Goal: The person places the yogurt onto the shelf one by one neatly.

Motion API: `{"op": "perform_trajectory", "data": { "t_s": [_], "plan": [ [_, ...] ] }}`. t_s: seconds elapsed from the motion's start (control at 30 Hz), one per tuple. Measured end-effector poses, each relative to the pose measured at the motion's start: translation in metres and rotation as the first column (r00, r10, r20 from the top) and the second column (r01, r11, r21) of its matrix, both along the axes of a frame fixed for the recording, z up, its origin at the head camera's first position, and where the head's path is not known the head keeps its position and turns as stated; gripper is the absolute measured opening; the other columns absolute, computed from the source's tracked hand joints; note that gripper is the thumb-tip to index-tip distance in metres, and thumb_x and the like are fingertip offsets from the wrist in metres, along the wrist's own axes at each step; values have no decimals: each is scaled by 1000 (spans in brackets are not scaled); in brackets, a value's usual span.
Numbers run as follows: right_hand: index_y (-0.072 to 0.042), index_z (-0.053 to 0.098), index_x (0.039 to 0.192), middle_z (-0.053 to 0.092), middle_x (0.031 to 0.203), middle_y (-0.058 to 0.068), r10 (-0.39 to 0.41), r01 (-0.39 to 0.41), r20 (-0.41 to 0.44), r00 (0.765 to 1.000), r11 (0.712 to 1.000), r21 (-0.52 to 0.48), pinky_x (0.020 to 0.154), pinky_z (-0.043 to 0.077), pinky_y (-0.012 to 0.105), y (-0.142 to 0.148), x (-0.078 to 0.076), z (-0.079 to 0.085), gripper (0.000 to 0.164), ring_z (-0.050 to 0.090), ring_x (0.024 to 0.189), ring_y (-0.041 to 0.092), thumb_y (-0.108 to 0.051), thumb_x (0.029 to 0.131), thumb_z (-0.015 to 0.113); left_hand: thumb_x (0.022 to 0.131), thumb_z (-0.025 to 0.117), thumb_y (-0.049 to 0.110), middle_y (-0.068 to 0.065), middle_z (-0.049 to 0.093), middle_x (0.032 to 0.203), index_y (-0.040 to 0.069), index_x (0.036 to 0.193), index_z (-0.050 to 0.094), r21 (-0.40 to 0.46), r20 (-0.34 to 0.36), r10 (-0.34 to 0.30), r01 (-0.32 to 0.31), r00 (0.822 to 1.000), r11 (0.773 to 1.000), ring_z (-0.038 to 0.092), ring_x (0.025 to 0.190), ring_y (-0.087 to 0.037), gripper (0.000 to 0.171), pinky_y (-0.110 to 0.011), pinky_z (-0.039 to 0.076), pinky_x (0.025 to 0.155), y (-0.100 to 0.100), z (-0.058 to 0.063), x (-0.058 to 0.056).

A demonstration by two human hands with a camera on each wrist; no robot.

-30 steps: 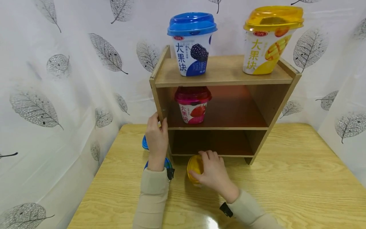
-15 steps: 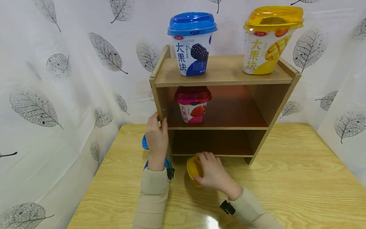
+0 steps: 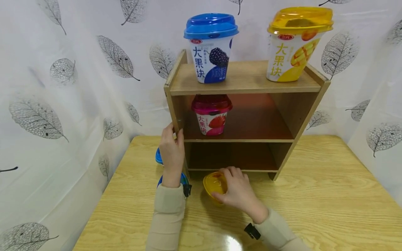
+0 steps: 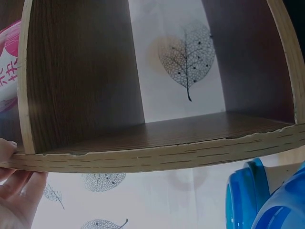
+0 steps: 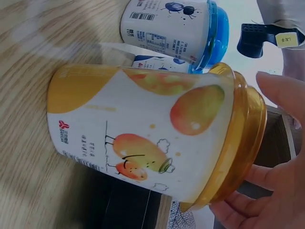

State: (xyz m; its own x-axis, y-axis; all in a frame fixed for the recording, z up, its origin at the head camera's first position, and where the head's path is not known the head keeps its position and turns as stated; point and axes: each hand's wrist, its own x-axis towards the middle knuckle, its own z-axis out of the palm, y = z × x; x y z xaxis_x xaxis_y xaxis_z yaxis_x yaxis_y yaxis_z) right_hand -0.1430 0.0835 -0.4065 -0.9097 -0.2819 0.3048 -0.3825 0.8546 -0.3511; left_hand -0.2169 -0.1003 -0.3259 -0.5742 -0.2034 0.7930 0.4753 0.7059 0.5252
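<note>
Right grip (image 3: 237, 190): we pinch the mango cup (image 5: 147, 129) by its lid, thumb and fingers on opposite sides, probably because the lid flares wider than the body.
Mango cup: just in front of the lowest board; whether its base touches the tabletop (image 3: 314, 198), we cannot tell.
Left grip (image 3: 172, 153): we pinch the left side panel of the shelf (image 3: 245, 90), thumb at its front edge, fingers outside, presumably to steady it.
Upright cups: the blackberry cup (image 3: 210, 48) and strawberry cup (image 3: 212, 116) face forward, perhaps so labels read easily.
</note>
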Motion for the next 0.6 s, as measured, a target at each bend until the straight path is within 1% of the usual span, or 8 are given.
{"op": "perform_trajectory", "data": {
  "t_s": [0.1,0.23,0.4,0.5,0.6],
  "plan": [
    [-7,51,116,51,107,9,18,-18,8,1000,1000,-11,76,40,45,2,-1,-2,74,46,99,26,-49,60,74,86,57,8,-21,58,95,-9,102,55,1,-7,-3,3,1000,1000,58,85,-30,24,-37,52,65,0,0,0],
    [-8,49,118,49,113,10,84,-79,53,995,993,-89,83,38,51,6,-4,-3,71,45,105,29,-40,61,77,86,57,7,-22,58,94,-9,102,55,-2,-12,-6,6,1000,1000,58,84,-30,23,-37,52,64,-1,-1,0],
    [-6,45,121,47,122,10,178,-156,115,977,972,-177,93,32,51,10,-6,-2,68,43,112,30,-27,65,77,85,57,7,-22,57,95,-9,102,54,-3,-13,-2,2,1000,1000,58,85,-30,23,-38,52,64,-1,-1,0],
    [-4,44,122,43,128,13,231,-203,116,966,956,-213,96,28,51,12,-6,-3,66,40,116,32,-20,66,75,85,57,7,-22,57,95,-9,103,55,-1,-11,-4,4,1000,1000,58,85,-31,24,-38,52,64,-1,-1,-1],
    [-2,43,123,37,133,16,266,-234,100,959,939,-253,97,27,51,14,-5,-5,65,36,119,34,-17,68,74,85,57,7,-22,57,94,-9,103,54,-4,-15,-5,5,1000,1000,58,84,-31,24,-39,52,63,-1,-1,-1]
  ]
}}
